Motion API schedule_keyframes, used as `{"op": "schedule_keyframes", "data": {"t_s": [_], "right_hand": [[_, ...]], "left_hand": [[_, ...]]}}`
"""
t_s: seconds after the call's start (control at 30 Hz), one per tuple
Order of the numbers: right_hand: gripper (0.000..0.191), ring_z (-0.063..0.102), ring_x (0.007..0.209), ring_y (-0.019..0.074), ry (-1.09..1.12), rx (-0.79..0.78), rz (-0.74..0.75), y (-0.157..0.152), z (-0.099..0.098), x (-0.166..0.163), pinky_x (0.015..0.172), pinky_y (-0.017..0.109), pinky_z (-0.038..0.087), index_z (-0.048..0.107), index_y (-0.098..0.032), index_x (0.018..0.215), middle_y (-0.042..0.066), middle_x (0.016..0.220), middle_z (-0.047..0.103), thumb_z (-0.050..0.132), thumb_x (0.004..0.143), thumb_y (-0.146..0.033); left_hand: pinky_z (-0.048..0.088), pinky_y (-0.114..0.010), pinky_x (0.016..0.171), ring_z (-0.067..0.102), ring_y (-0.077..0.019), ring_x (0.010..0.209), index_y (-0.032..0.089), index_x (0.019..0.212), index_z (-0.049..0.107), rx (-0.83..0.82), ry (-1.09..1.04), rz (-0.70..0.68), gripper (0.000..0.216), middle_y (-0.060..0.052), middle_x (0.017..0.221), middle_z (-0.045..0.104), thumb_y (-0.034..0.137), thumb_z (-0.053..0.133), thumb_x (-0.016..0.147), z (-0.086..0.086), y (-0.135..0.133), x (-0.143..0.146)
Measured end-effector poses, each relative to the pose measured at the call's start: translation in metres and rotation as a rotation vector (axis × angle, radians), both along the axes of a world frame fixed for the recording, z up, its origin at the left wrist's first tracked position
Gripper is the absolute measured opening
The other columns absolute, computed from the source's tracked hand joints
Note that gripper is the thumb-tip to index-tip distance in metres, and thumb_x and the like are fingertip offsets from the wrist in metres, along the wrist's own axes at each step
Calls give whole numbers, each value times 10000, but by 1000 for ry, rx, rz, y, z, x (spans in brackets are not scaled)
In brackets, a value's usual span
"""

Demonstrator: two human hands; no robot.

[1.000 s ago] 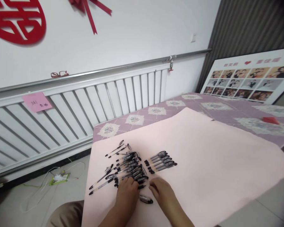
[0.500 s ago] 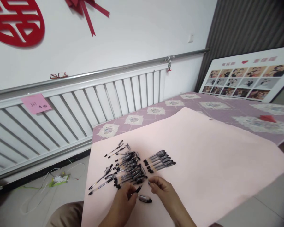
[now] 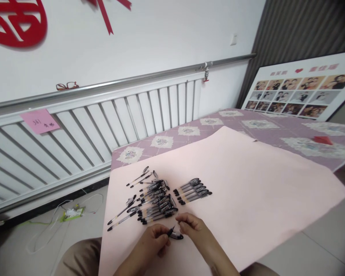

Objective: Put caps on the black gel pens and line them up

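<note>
My left hand point(image 3: 156, 239) is closed round a gel pen point(image 3: 170, 232). The pen's bare tip points up and right, and most of its barrel is hidden by my fingers. Close by, my right hand point(image 3: 191, 225) pinches thumb and forefinger together just beyond the tip; whatever is between them is too small to name. A black and clear pen cap point(image 3: 176, 236) lies on the pink sheet point(image 3: 247, 191) between my hands, partly behind the held pen. Ahead and left is a loose pile of pens point(image 3: 156, 201). Right of it, several capped pens point(image 3: 192, 191) lie side by side in a row.
Under the sheet is a purple patterned tablecloth point(image 3: 186, 131). A white radiator point(image 3: 126, 115) runs along the wall, with glasses point(image 3: 67, 86) on the pipe above. A red paper piece point(image 3: 322, 140) lies at far right. A power strip point(image 3: 72, 214) sits on the floor.
My right hand has moved slightly up and left, its fingertips still pinched. My left hand has turned the pen tip more upward, near the loose cap. The camera view has shifted a little.
</note>
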State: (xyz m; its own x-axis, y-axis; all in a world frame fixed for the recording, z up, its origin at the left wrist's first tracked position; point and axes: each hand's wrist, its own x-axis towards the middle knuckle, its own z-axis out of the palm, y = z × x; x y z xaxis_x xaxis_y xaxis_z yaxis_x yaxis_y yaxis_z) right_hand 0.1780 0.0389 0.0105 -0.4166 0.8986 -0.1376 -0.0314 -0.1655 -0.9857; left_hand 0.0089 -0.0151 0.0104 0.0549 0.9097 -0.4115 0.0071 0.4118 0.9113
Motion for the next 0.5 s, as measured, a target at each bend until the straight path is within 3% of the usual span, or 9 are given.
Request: {"op": "schedule_keyframes", "data": {"t_s": [0.17,0.5], "right_hand": [[157,514,673,130,5,28,-7,0,-1,-5,638,250,412,578,-200,818,-34,706,554,599,666,-234],[106,522,660,131,-115,49,48,2,-3,-3,620,240,407,579,-193,779,-36,673,548,569,709,-272]], "left_hand": [[264,-194,416,409,-55,379,132,786,570,-15,-32,-6,217,64,507,520,263,533,617,1,0,-1],[323,-200,442,447,-63,416,124,793,580,4,-55,-30,210,42,549,557,241,528,627,-1,-3,-5]]}}
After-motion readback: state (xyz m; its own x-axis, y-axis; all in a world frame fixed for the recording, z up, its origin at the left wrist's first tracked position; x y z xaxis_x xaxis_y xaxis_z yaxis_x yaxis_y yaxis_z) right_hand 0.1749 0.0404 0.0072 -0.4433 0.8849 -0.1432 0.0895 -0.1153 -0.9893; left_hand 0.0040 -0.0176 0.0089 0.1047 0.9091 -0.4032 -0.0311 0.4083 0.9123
